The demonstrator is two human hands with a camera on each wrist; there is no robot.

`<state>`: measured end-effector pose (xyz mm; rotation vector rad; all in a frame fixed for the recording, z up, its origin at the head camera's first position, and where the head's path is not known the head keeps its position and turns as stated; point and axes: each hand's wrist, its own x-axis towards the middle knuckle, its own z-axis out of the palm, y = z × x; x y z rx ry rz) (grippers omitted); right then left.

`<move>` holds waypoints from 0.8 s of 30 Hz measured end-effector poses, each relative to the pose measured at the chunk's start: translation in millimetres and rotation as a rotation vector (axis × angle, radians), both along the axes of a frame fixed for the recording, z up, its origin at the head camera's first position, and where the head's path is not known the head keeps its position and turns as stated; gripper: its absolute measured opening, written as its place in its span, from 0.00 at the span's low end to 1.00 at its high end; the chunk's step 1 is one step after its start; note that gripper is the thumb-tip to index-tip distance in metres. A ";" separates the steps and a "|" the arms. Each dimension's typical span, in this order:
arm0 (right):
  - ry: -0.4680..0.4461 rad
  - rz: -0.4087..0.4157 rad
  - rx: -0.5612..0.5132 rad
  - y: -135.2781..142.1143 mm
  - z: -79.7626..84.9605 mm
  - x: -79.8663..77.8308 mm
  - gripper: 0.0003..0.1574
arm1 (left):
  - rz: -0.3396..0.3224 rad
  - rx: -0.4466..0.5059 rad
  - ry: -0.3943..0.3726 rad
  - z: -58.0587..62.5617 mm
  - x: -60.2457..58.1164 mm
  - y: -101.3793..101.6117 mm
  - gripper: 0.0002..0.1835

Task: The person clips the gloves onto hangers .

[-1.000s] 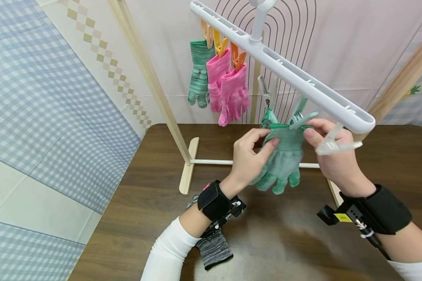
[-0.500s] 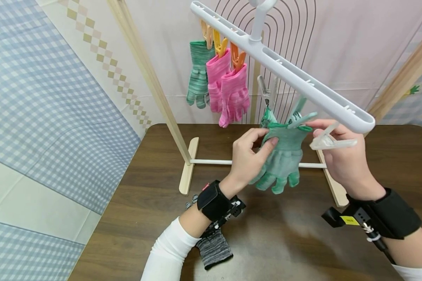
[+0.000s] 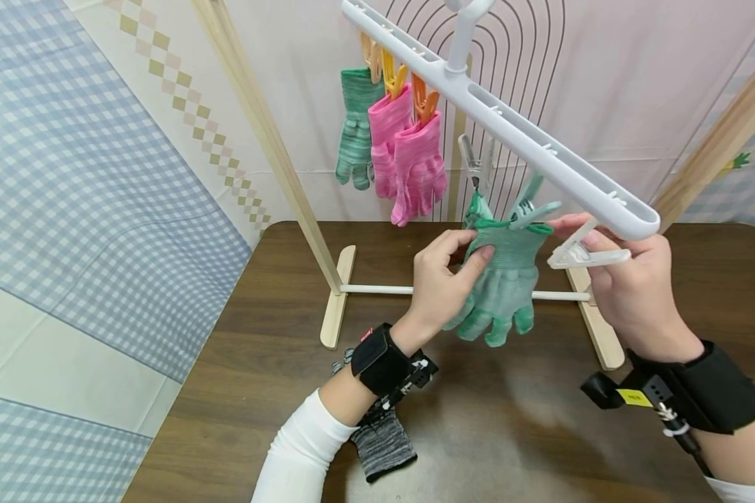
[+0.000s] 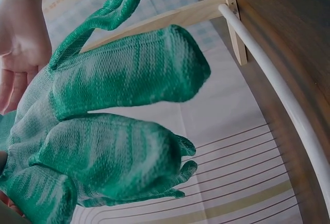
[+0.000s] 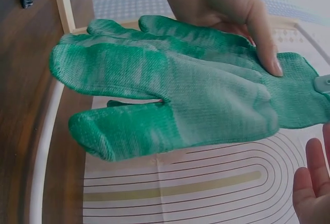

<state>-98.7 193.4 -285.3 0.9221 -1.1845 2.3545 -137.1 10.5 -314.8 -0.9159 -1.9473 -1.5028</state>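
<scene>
A green knit glove hangs fingers down from a mint clothespin at its cuff. My left hand pinches the cuff's left side; the right wrist view shows that thumb lying on the fabric. My right hand has moved off the cuff's right corner, its fingers loosely bent and holding nothing. A translucent white clothespin hangs in front of those fingers. Just behind the glove, a grey clothespin holds another bunched green cuff.
The white hanger bar slants overhead. From its far end hang a green glove and pink gloves on clothespins. A wooden stand with a white crossbar spans the table. A grey glove lies under my left forearm.
My right hand has drawn back rightward from the glove's cuff and clothespin, its fingers loosening. The left hand keeps its pinch. The hanger bar has shifted slightly.
</scene>
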 end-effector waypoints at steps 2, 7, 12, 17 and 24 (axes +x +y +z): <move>0.005 0.011 -0.011 1.1 0.3 1.4 0.15 | 0.000 0.002 -0.004 -0.2 0.3 -0.3 0.09; 0.024 0.100 -0.057 5.4 -0.2 2.1 0.16 | -0.002 0.005 -0.009 -1.6 -0.4 -0.6 0.09; 0.060 0.238 -0.059 10.4 -0.8 0.5 0.22 | 0.000 0.010 -0.010 -3.0 -1.4 -0.7 0.09; 0.101 0.304 -0.030 12.0 -0.4 0.8 0.24 | -0.001 0.014 -0.018 -4.1 -1.9 -0.6 0.09; 0.131 0.362 -0.004 12.1 1.4 3.3 0.24 | -0.003 0.019 -0.020 -5.7 -2.6 -0.9 0.09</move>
